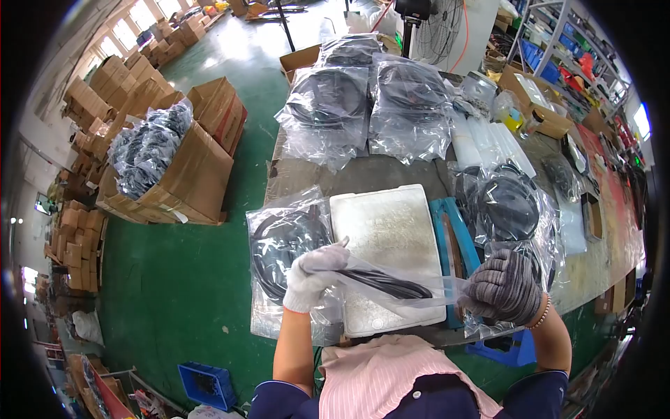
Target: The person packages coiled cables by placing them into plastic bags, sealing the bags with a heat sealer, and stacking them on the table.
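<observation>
My left hand (314, 275), in a white glove, is closed on one end of a clear plastic bag (442, 285) with a coiled black cable (388, 279) inside. The opposite end of the bag is gripped by my right hand (504, 288), in a grey striped glove. Stretched between both hands, the bag hangs above a white foam board (384, 216). Beside the board, a long blue frame with a brown strip (455, 234) lies near my right hand. Another bagged black cable (283, 237) rests left of the board, partly behind my left hand.
Bagged cables lie at the table's back (326, 98) and on the right (506, 206). Flat clear bags (488, 140) and an open carton (537, 105) sit at the back right. A large carton of bagged items (181, 178) stands on the left floor, with a blue crate (207, 385) lower down.
</observation>
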Demonstrator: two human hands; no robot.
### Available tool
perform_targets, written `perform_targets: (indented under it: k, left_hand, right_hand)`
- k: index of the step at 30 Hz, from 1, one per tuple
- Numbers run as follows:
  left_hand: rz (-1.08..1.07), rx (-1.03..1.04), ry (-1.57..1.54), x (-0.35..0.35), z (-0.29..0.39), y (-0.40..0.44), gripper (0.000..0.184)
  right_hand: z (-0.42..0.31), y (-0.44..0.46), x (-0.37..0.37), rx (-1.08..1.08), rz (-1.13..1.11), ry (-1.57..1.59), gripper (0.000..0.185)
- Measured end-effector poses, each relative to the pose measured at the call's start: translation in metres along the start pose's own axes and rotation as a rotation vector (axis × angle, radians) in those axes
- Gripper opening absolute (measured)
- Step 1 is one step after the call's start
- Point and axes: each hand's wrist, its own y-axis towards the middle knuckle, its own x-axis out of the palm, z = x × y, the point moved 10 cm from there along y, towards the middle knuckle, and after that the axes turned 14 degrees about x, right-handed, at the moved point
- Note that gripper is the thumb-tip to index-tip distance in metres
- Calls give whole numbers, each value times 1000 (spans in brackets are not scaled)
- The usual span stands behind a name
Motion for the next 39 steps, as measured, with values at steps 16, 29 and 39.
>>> perform_targets:
  k: [16,29,39]
  left_hand:
    - [168,408,195,66,87,43,17]
    - [-576,-587,1128,133,-269,51,29]
    - [-508,-729,1301,157,-296,89,48]
  right_hand:
    - [-56,-90,-6,81,207,254,19]
    - [107,-298,271,1508,174,715,42]
    - [212,-319,259,1414,65,121,37]
